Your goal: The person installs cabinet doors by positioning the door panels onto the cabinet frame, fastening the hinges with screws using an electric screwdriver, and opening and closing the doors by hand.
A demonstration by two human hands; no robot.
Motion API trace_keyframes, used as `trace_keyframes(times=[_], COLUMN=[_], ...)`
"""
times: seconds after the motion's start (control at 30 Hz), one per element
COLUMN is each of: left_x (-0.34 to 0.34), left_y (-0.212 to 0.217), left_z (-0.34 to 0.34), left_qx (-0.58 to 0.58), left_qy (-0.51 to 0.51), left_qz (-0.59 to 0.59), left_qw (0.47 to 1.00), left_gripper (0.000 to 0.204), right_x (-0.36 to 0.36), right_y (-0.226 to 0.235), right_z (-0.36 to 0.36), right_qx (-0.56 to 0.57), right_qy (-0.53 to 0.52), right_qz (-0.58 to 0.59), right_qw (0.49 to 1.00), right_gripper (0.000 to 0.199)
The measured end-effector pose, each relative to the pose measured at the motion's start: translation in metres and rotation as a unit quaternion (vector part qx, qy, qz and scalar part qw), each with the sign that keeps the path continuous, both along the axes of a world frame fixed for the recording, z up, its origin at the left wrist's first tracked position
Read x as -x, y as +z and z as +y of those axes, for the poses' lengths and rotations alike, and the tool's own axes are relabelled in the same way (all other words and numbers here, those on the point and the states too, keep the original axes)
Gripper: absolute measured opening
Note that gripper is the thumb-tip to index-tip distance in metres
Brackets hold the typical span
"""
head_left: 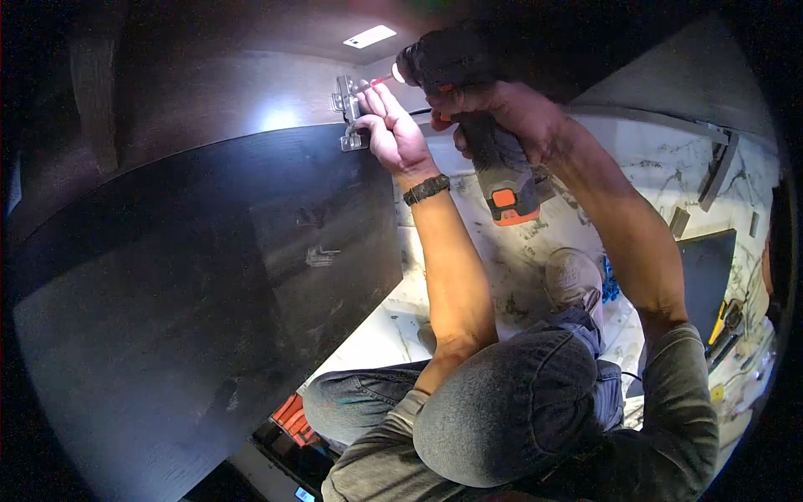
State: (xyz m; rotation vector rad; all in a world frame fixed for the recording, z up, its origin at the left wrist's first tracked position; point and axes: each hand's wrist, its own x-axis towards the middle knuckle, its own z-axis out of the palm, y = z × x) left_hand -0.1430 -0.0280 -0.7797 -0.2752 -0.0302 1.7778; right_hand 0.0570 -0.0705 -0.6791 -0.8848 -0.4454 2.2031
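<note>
My right hand point(477, 105) grips a cordless drill point(493, 159) by its handle; the drill is dark with an orange-marked battery at its base. From its lit nose a thin bit point(381, 79) points left toward a metal cabinet hinge point(347, 113). That hinge sits where the black door panel point(209, 293) meets the dark cabinet wall point(226, 92). My left hand point(397, 134) is closed at the hinge, its thumb against the metal and its fingertips close to the bit. Whether the tip is seated in a screw is hidden by the fingers.
Under my crossed legs point(502, 402) lies a white marble-patterned floor point(502, 289). To the right are a dark board point(707, 268) and several hand tools point(726, 330). Orange items point(294, 418) lie in a dark container below the panel. A bright light point(370, 36) shows above.
</note>
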Motion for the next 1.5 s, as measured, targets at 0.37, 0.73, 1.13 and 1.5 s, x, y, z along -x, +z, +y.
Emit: trace_keyframes(times=[0.37, 0.73, 1.13, 1.5], left_x=[0.002, 0.006, 0.0, -0.001], left_y=[-0.001, -0.007, 0.0, 0.001], left_z=[0.002, 0.002, -0.001, -0.004], left_qx=[-0.02, -0.039, -0.049, -0.028], left_qy=[-0.032, -0.041, -0.035, -0.046], left_qz=[0.006, -0.001, 0.012, 0.025], left_qw=[0.999, 0.998, 0.998, 0.998], left_gripper=[0.056, 0.057, 0.058, 0.055], right_x=[0.008, 0.015, 0.012, 0.007], right_y=[-0.012, -0.018, -0.016, -0.036], right_z=[0.004, 0.01, 0.014, 0.015], right_qx=[-0.019, -0.019, -0.017, -0.035], right_qy=[0.005, 0.003, 0.022, 0.034], right_qz=[-0.016, -0.022, -0.008, -0.004], right_qw=[1.0, 1.0, 1.0, 0.999], right_gripper=[0.028, 0.028, 0.032, 0.029])
